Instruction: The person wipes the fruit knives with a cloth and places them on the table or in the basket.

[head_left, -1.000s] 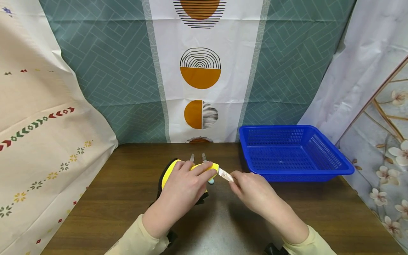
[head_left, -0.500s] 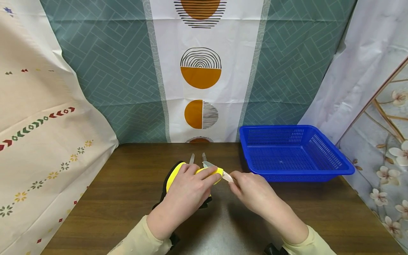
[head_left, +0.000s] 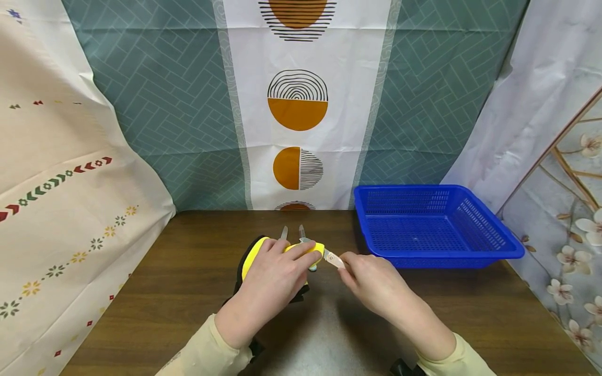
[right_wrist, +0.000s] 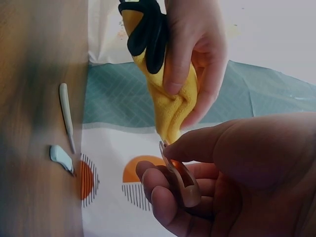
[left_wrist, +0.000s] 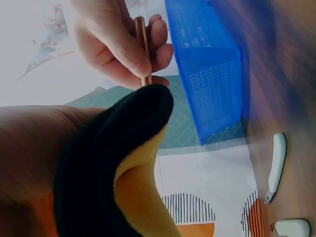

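Observation:
My left hand (head_left: 275,269) grips a soft yellow cloth with black edging (head_left: 251,256), folded over the blade of a folding knife. The pale handle (head_left: 335,259) of that knife is held by my right hand (head_left: 376,282), pinched between thumb and fingers. A short bit of metal shows between cloth and handle; the cloth hides the rest of the blade. In the right wrist view, the cloth's yellow end (right_wrist: 170,116) meets the knife (right_wrist: 183,182) close to my right thumb. The left wrist view shows the black edging (left_wrist: 133,118) near the handle (left_wrist: 142,44).
Behind my left hand, two small knives lie on the wooden table (head_left: 155,292), a slim pale-handled one (right_wrist: 65,108) and one with a wider handle (right_wrist: 60,155). A blue plastic basket (head_left: 437,256) stands at the back right. Patterned fabric (head_left: 202,130) hangs along the back.
My left hand and the cloth slid right along the blade to the handle, then back left, baring a little metal again. My right hand stayed in place with the folding knife.

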`<action>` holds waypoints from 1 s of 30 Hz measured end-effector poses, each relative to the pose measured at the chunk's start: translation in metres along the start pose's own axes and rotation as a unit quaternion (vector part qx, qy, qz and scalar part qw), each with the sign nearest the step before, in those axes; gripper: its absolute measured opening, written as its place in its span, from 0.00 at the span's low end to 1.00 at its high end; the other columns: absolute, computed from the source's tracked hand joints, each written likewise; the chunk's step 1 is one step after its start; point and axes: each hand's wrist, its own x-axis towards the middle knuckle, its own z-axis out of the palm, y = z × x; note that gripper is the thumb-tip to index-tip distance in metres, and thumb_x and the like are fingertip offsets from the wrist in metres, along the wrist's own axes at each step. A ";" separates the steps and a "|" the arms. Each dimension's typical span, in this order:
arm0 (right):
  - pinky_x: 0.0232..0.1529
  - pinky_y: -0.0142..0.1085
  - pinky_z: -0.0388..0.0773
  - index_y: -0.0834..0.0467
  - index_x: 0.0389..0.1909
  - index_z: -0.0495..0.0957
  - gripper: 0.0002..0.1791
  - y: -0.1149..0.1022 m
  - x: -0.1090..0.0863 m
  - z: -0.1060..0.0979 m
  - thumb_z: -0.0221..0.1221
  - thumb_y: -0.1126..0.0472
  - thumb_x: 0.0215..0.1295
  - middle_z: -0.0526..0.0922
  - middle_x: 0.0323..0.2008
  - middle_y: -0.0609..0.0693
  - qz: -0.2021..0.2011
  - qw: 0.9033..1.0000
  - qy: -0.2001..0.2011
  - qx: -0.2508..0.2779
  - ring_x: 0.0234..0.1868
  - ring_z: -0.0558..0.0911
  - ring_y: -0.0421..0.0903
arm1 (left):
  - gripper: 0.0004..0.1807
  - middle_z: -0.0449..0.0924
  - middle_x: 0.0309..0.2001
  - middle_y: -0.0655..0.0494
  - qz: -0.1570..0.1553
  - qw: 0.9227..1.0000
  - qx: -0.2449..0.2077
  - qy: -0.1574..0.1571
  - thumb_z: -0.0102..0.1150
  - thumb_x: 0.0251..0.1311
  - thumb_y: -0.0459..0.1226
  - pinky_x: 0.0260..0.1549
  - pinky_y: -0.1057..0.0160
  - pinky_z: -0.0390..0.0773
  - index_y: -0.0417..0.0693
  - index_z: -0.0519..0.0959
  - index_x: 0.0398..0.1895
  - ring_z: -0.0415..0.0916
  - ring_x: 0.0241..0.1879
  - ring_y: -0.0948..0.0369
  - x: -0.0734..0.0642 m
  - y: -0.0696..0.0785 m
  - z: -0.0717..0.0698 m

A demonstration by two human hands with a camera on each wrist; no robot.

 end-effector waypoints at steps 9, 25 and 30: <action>0.23 0.43 0.73 0.53 0.38 0.85 0.03 0.001 -0.001 0.000 0.69 0.62 0.74 0.70 0.20 0.37 -0.001 1.000 0.007 0.001 0.21 0.71 0.41 | 0.21 0.88 0.59 0.60 -0.015 1.000 0.002 0.015 0.81 0.58 0.37 0.42 0.52 0.78 0.60 0.87 0.54 0.79 0.36 0.51 -0.002 -0.010 0.002; 0.26 0.47 0.77 0.53 0.39 0.85 0.03 0.002 -0.001 0.000 0.68 0.61 0.75 0.71 0.21 0.38 -0.001 1.000 0.009 -0.005 0.22 0.74 0.43 | 0.22 0.89 0.60 0.58 -0.055 0.998 0.004 -0.001 0.77 0.59 0.33 0.40 0.51 0.75 0.58 0.88 0.57 0.81 0.37 0.51 -0.005 -0.030 0.003; 0.25 0.46 0.76 0.53 0.39 0.85 0.03 0.003 -0.002 0.000 0.68 0.61 0.75 0.71 0.21 0.38 -0.004 1.000 0.011 -0.004 0.22 0.73 0.42 | 0.22 0.89 0.59 0.58 -0.063 0.998 0.007 0.000 0.76 0.59 0.32 0.41 0.50 0.77 0.58 0.89 0.56 0.82 0.37 0.50 -0.007 -0.036 0.004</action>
